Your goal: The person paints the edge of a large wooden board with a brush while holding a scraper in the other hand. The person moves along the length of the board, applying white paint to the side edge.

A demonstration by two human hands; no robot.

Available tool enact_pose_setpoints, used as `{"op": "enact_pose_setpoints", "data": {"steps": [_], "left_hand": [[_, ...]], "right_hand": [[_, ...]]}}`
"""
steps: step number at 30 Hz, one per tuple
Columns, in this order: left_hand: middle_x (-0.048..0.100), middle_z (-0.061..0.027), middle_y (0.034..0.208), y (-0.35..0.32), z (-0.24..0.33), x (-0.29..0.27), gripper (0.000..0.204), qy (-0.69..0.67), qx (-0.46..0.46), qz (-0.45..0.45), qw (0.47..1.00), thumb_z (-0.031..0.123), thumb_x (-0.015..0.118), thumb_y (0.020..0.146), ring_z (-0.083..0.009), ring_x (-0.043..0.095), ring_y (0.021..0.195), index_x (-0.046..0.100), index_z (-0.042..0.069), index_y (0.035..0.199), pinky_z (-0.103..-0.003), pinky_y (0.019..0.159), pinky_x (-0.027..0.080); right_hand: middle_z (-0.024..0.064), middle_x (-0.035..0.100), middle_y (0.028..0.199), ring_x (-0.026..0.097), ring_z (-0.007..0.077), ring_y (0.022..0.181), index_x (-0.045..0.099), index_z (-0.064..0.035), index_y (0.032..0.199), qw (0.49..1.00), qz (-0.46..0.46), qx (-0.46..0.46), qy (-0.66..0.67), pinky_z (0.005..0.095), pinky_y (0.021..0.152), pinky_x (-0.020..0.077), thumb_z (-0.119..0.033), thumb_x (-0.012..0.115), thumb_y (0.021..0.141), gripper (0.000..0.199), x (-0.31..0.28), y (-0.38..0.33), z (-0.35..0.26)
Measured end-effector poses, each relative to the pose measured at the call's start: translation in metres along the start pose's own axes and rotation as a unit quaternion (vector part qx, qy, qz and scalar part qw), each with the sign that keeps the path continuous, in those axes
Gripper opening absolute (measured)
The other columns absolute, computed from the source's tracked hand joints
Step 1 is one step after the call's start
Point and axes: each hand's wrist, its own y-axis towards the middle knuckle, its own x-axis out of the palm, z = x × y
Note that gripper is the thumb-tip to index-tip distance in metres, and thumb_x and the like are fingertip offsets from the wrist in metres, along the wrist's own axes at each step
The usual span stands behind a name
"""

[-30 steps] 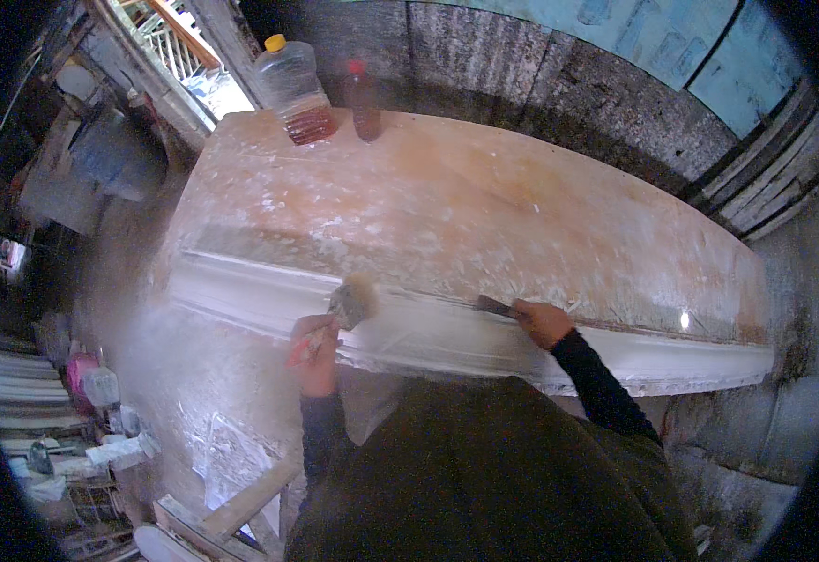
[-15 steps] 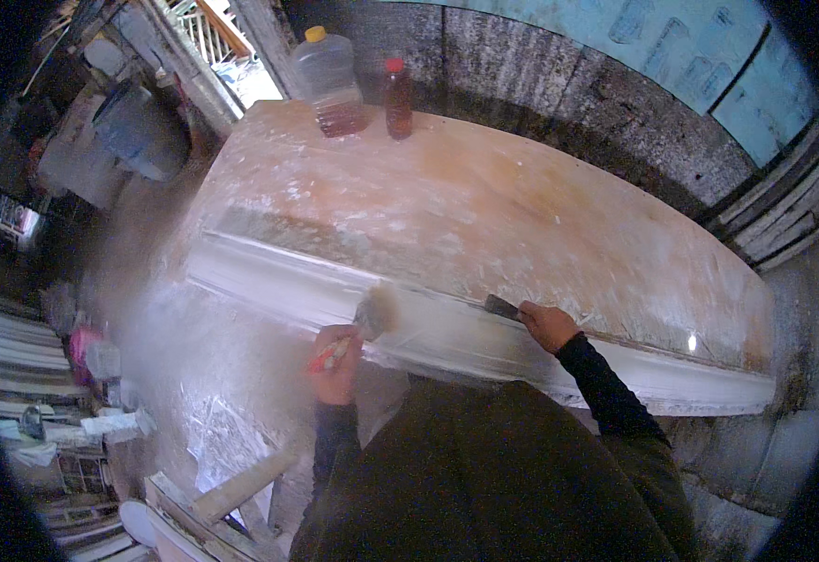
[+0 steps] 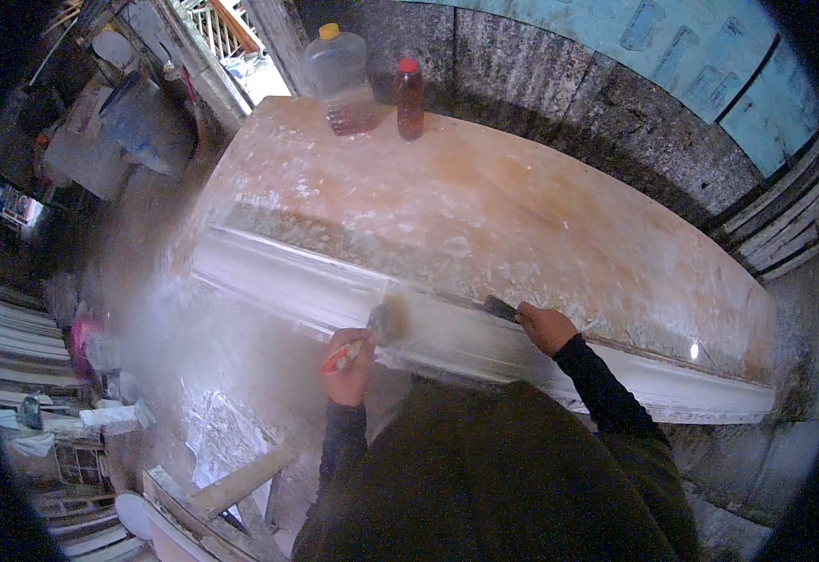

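Note:
A long white plaster-like moulding point(image 3: 269, 272) runs along the near edge of the broad table, slanting down to the right. My left hand point(image 3: 348, 367) is closed round the red handle of a brush point(image 3: 386, 323). The brush's wide, dusty bristles reach onto the face of the moulding and look slightly blurred. At the moulding's upper edge, my right hand point(image 3: 547, 330) grips a dark, flat scraper-like tool point(image 3: 501, 308) by one end. Its other end points left, along the line where moulding and tabletop meet.
A large clear bottle point(image 3: 339, 80) with a yellow cap and a smaller red-capped bottle point(image 3: 409, 101) stand at the tabletop's point(image 3: 513, 187) far edge. Left are a blue drum point(image 3: 147, 122) and white strips point(image 3: 16, 347). A wooden frame point(image 3: 241, 482) is at lower left.
My left hand and the brush have shifted slightly right along the moulding. My right hand and its tool stay in nearly the same place. The whole view has tilted a little.

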Motion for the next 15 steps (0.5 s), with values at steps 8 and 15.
{"op": "enact_pose_setpoints", "data": {"steps": [8,15], "left_hand": [[0.055,-0.0037,0.081,0.002,-0.003,0.003,0.013,-0.057,-0.017,-0.025,0.998,0.004,0.059,0.075,-0.0098,0.053,0.071,0.055,0.004,0.086,-0.023,0.058,0.048],[0.055,-0.0045,0.080,-0.002,0.016,0.023,0.010,-0.049,-0.044,-0.039,0.997,0.001,0.058,0.074,-0.0101,0.053,0.069,0.055,0.002,0.084,-0.023,0.057,0.048]], "right_hand": [[0.0179,0.057,0.085,0.055,0.0369,0.077,0.051,-0.0101,0.097,0.965,0.156,-0.193,0.079,0.0449,0.067,0.0436,-0.031,0.040,0.085,0.026,0.037,0.053,-0.022],[0.0169,0.057,0.066,0.056,0.0352,0.065,0.052,-0.0094,0.090,0.999,0.026,-0.020,-0.016,0.0428,0.060,0.0439,-0.030,0.044,0.083,0.023,-0.031,-0.032,0.049]]}}
